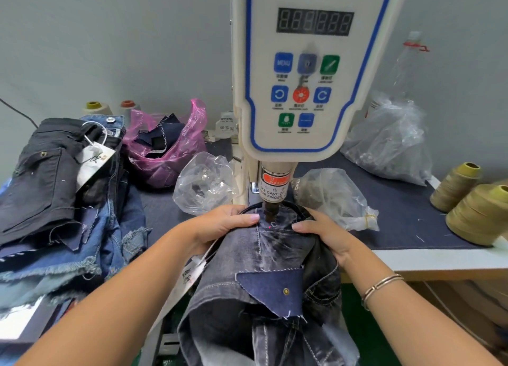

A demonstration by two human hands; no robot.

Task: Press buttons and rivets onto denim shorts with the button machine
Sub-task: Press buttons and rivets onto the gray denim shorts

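A white servo button machine (pixel 305 71) stands in the middle, its dark press head (pixel 268 213) just above a pair of grey-blue denim shorts (pixel 264 258). A red laser dot shows on the denim below the head. My left hand (pixel 222 225) grips the shorts on the left of the head, thumb on top. My right hand (pixel 327 233) grips them on the right. A dark blue denim patch (pixel 272 291) with a brass rivet (pixel 286 291) lies on the shorts nearer to me. A white paper tag (pixel 192 275) hangs from the shorts at the left.
A pile of dark and blue denim shorts (pixel 60 189) fills the left side. A pink bag of scraps (pixel 165 145) and clear plastic bags (pixel 204 184) (pixel 332 195) (pixel 390 142) flank the machine. Olive thread cones (pixel 478 211) stand at the right on the blue mat (pixel 406 217).
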